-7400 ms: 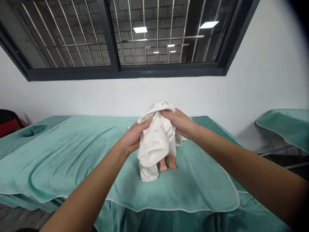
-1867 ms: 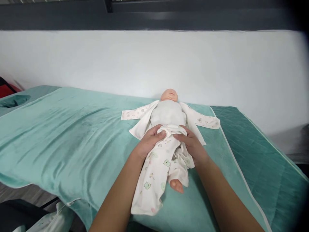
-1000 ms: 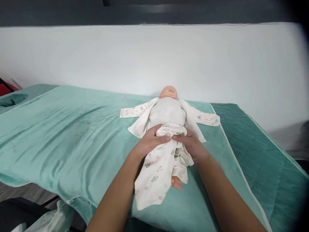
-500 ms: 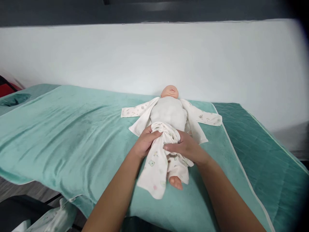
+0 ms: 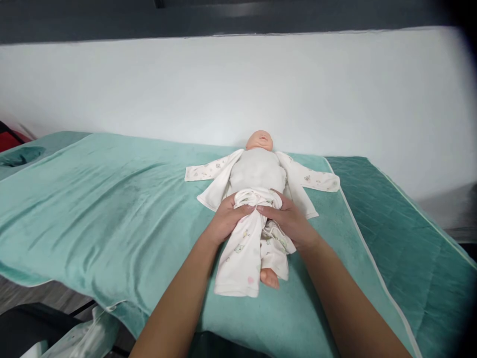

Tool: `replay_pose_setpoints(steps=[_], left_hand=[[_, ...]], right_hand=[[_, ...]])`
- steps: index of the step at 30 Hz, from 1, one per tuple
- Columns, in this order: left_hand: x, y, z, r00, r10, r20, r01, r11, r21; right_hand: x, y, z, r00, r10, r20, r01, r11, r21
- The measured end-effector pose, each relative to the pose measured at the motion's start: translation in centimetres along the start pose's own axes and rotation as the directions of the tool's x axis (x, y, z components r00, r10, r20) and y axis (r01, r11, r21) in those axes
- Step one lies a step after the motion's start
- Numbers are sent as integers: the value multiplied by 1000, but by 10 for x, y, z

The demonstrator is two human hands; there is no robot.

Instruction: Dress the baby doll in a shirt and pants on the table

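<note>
Bed (image 5: 61, 141), laid with a dark-green quilted cover (image 5: 402, 228) and, overlapping it, a white-edged pale-green cloth (image 5: 112, 209), bearing one doll (image 5: 258, 169), face up, on an opened white jacket (image 5: 215, 193).

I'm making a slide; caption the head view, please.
Left hand and right hand hold bunched printed pants, a doll's foot poking from one leg.

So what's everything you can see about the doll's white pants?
The white pants are soft-looking cloth with little green and pink prints. The left hand and right hand hold their bunched top over the doll. One leg drapes down flattish, no foot showing; the other is crumpled, with a bare foot poking out at its hem.
</note>
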State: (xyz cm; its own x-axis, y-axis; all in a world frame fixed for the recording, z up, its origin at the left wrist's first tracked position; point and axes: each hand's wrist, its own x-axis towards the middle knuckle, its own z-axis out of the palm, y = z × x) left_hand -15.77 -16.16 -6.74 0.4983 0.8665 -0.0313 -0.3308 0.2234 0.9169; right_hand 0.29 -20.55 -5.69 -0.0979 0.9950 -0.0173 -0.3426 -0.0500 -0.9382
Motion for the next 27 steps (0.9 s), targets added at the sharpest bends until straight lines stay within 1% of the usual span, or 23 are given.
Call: replay_pose_setpoints(steps=[3,5,8,10,13,17,19,21,24,27], left_hand=[[0,4,4,998,30,60,-36,994,102],[0,9,6,992,37,120,-58,983,176],[0,15,8,977,4,211,-51,974,220],[0,17,8,973,-27,230,-27,974,226],[-2,17,5,975,-64,214,12,972,235],[-3,11,-1,978,-110,176,65,968,244],[-3,7,-3,985,-93,146,63,979,194],[-4,3,-4,994,-48,102,36,993,114],[-5,1,-4,1000,-8,28,7,999,33],[-6,3,-6,998,-5,-56,8,999,49]], right_hand=[[0,1,0,998,-42,-46,42,999,-16],[0,2,-1,993,-74,-87,70,997,-45],[1,6,-2,983,-109,-148,101,993,-62],[1,8,-3,976,-119,-181,111,992,-55],[0,9,-3,971,-128,-202,115,991,-75],[0,9,-4,973,-142,-184,119,984,-132],[0,9,-4,974,-158,-163,130,977,-167],[0,8,-4,975,-177,-137,146,968,-206],[0,4,-3,984,-159,-78,135,959,-248],[-3,-4,-4,997,-68,45,79,943,-325]])
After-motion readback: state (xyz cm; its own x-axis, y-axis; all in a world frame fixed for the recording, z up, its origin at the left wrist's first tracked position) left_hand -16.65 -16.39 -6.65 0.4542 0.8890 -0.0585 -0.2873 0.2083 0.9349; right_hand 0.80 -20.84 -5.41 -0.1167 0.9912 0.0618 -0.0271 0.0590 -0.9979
